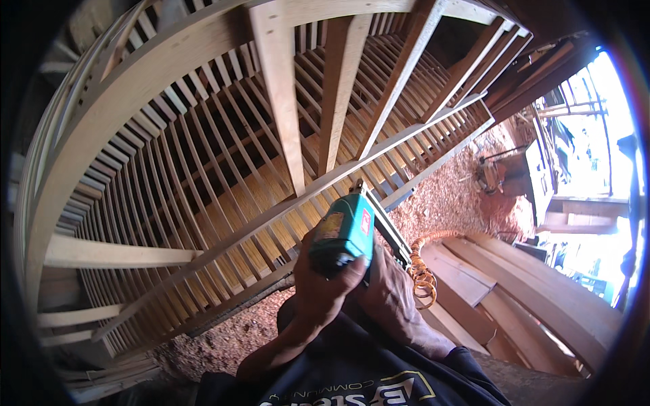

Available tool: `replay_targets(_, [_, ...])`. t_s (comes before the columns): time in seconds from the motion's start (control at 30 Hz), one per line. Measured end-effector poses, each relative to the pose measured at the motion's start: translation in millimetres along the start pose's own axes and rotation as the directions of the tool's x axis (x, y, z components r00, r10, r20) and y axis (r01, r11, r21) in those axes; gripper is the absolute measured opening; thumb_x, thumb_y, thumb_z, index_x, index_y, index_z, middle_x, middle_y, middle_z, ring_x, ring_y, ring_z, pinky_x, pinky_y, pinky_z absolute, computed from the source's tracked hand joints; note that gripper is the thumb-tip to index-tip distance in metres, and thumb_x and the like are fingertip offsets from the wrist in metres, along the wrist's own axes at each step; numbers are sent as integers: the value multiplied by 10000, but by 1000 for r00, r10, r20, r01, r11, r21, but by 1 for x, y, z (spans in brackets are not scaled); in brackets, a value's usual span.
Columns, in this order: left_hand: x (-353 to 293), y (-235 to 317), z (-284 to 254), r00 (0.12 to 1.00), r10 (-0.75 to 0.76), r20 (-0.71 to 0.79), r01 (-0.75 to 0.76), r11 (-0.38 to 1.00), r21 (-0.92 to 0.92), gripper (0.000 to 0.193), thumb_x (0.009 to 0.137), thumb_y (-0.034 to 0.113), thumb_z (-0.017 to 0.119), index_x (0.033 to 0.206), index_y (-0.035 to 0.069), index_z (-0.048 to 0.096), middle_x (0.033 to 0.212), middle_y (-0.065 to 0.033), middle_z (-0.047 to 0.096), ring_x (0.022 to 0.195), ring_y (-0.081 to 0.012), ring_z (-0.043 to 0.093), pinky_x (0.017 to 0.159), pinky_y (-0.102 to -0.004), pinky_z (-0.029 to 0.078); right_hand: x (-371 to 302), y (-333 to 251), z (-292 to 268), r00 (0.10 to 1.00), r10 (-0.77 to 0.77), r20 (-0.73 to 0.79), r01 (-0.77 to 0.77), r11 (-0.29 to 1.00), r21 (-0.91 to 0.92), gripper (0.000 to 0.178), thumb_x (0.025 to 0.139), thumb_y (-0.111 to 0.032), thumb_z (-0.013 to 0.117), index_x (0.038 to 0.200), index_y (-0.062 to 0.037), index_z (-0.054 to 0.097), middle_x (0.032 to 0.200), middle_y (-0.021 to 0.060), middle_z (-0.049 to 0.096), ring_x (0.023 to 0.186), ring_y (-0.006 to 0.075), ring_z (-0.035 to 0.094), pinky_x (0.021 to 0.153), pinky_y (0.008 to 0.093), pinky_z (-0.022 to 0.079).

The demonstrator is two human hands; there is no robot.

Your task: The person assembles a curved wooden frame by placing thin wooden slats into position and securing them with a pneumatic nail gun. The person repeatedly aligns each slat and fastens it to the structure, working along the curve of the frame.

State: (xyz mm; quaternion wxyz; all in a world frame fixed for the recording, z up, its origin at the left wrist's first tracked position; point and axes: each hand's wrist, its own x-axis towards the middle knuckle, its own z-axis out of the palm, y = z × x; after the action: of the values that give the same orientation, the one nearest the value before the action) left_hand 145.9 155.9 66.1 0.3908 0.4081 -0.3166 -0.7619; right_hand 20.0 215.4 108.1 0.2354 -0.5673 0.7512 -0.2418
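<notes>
Grasping one green nail gun (344, 229) near centre, the left hand (321, 276) and right hand (391, 287) hide its handle; one orange hose (421, 276) coils at four o'clock; crowded wooden slats (279, 101) at eleven defy counting.

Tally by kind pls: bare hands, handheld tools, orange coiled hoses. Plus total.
Bare hands: 2 (left hand, right hand)
Handheld tools: 1 (green handheld tool, held in both hands)
Orange coiled hoses: 1 (orange coiled hose, right of the tool)
Total: 4
</notes>
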Motion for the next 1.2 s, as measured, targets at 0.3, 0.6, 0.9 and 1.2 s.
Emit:
replay_targets(0.3, [3, -8, -16, 992, 83, -93, -76, 994, 74, 591, 736, 225, 758, 1211, -25, 512, 1022, -98, 596, 926, -162, 568, 848, -296, 471, 14, 5, 2, 935, 210, 286, -234, 971, 53, 770, 791, -220, 726, 1424, -36, 329, 1104, 279, 615, 899, 439, 651, 743, 451, 543])
replay_targets(0.6, [11, -11, -17, 966, -54, -254, -24, 955, -295, 543, 805, 318, 673, 1208, -19, 538, 1079, -107, 603, 980, -215, 585, 896, -367, 463, 38, -10, -11, 918, 66, 391, 5, 984, -178, 904, 773, -296, 734, 1436, 83, 249, 914, 209, 652, 793, 331, 676, 646, 388, 540])
replay_targets(0.9, [19, -13, -27, 960, -138, -244, 71, 962, -265, 653, 880, 472, 572, 1339, 34, 417, 1269, -133, 514, 1141, -286, 528, 959, -461, 444, 55, -27, -12, 864, 206, 460, -79, 957, -280, 923, 810, -424, 703, 1442, 70, 246, 894, 221, 661, 693, 329, 678, 592, 401, 535])
replay_targets(1.2, [20, -11, -32, 981, -105, -166, 80, 985, -153, 692, 898, 506, 538, 1399, 59, 370, 1339, -152, 483, 1203, -328, 512, 943, -521, 477, 62, -27, -17, 877, 201, 436, -97, 964, -249, 904, 792, -401, 715, 1469, -13, 258, 894, 213, 672, 669, 355, 669, 590, 434, 533])
